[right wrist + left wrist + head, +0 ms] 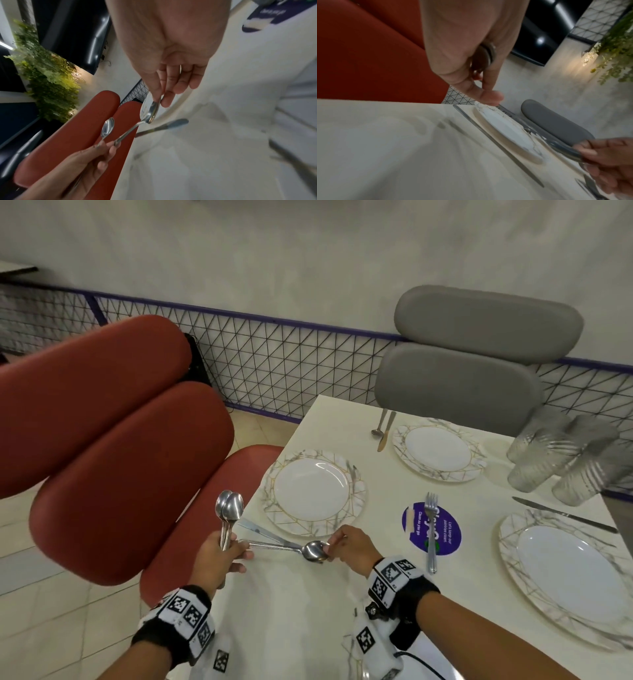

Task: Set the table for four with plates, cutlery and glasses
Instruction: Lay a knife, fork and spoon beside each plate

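Observation:
My left hand grips a bunch of spoons upright by their handles, over the table's left edge. My right hand pinches the bowl of one spoon that lies level; its handle reaches back into the left hand's fingers. In the right wrist view, thumb and fingers of the right hand close on that spoon's bowl. A knife lies on the table beside the near-left plate. Two more plates are laid; the far one has a spoon and knife beside it.
A fork lies across a purple sticker mid-table. Another knife lies above the right plate. Several ribbed glasses cluster at the far right. A red chair stands left of the table and a grey chair behind it.

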Demonstrator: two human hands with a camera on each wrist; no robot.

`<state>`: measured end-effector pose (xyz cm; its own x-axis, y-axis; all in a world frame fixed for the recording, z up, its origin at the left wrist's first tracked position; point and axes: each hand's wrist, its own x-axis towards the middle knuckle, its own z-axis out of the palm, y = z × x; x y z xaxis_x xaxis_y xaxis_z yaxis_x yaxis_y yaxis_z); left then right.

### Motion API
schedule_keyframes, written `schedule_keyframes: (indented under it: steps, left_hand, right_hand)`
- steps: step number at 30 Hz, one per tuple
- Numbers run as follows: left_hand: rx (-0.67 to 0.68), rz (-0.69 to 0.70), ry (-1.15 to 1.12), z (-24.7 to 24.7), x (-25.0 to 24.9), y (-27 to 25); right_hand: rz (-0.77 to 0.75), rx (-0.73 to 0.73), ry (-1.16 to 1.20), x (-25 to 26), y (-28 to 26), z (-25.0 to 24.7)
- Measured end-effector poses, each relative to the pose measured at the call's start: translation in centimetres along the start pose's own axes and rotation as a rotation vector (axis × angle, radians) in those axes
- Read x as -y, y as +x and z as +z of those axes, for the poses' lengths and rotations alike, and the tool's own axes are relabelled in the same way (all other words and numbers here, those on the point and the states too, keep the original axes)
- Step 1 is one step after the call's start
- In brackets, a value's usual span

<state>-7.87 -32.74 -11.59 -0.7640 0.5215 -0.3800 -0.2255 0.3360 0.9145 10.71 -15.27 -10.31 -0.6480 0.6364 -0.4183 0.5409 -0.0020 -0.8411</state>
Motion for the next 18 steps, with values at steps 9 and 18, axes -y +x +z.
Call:
schedule_keyframes:
  steps: [9, 18]
  left_hand:
    - [-0.084, 0.105, 0.314, -0.6, 0.0, 3.4]
    - [-0.079, 0.128, 0.399, -2.8, 1.8, 6.0]
  right_hand:
    - [0.063, -0.029, -0.136, -0.4, 0.8, 5.3]
    - [0.033, -0.039, -0.181, -1.1, 0.9, 6.7]
